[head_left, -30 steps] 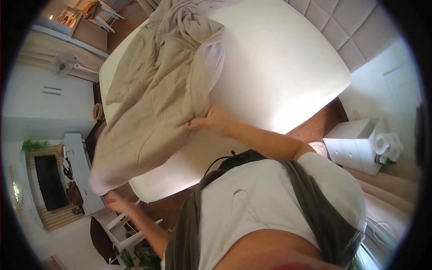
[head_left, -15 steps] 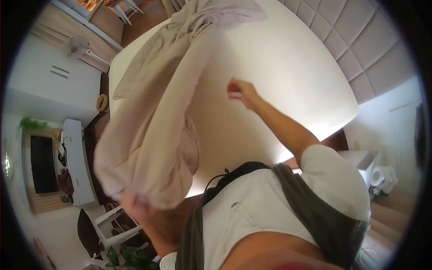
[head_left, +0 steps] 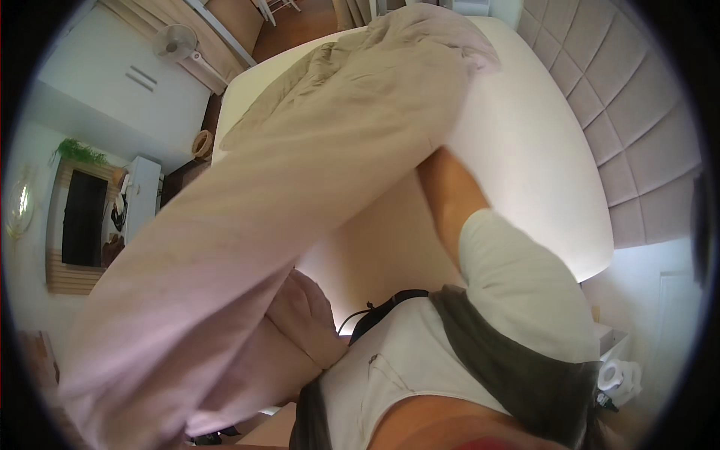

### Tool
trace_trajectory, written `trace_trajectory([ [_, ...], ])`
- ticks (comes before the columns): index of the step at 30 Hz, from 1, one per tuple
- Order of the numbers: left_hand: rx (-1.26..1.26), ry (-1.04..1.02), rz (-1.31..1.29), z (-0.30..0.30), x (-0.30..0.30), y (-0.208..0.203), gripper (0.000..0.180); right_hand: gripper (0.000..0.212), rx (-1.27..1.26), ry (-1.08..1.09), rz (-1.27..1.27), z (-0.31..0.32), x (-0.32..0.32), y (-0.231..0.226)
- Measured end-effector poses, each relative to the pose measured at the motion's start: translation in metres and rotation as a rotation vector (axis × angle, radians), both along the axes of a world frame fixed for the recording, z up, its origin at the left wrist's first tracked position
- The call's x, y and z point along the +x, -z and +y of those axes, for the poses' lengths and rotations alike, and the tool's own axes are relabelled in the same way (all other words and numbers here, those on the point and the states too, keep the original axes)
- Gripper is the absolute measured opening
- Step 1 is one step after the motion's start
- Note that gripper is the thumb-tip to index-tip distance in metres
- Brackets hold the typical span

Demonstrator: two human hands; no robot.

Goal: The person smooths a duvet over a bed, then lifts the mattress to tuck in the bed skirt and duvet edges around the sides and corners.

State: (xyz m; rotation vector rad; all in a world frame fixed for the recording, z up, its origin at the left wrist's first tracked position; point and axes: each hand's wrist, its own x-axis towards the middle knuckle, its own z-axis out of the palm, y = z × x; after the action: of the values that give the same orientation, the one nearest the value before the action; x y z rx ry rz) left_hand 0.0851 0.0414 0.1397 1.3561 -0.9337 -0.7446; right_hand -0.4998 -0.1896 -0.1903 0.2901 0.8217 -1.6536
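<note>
A large beige-pink duvet (head_left: 300, 172) stretches across the view, from the far side of the bed (head_left: 555, 172) down to the lower left. Its near part is raised in the air, and a fold of it hangs beside my waist. My right forearm (head_left: 450, 191) reaches forward over the white mattress and goes under the duvet's edge. The cloth covers my right hand, so its fingers do not show. My left hand and arm cannot be seen; the lifted duvet fills the lower left, where it was before.
A tufted headboard (head_left: 630, 127) borders the bed on the right. On the left are a fan (head_left: 176, 43), a woven basket (head_left: 202, 144), a dark screen (head_left: 84, 217) and a white cabinet (head_left: 141, 191). White rolls (head_left: 619, 377) lie at the lower right.
The duvet's near part has risen and spread to the lower left, covering my left hand. My right hand, bare above the mattress before, has gone under the duvet. The view has shifted slightly.
</note>
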Motion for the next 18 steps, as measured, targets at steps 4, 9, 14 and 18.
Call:
trace_trajectory([
  [4,0.0,0.117,0.0,-0.049,0.037,-0.037,0.043,0.066,-0.205,0.142,0.404,-0.025,-0.108,-0.068],
  [9,-0.215,0.107,-0.238,-0.102,0.019,-0.071,0.042,0.065,-0.421,0.344,0.966,-0.004,-0.198,-0.206],
  [14,-0.117,-0.081,-0.935,-0.107,-0.004,0.021,0.037,0.064,-0.156,0.354,1.438,0.055,-0.24,-0.15],
  [18,0.542,-0.006,-1.411,-0.04,0.0,0.221,0.033,0.064,0.483,-0.146,1.98,0.218,-0.249,0.061],
])
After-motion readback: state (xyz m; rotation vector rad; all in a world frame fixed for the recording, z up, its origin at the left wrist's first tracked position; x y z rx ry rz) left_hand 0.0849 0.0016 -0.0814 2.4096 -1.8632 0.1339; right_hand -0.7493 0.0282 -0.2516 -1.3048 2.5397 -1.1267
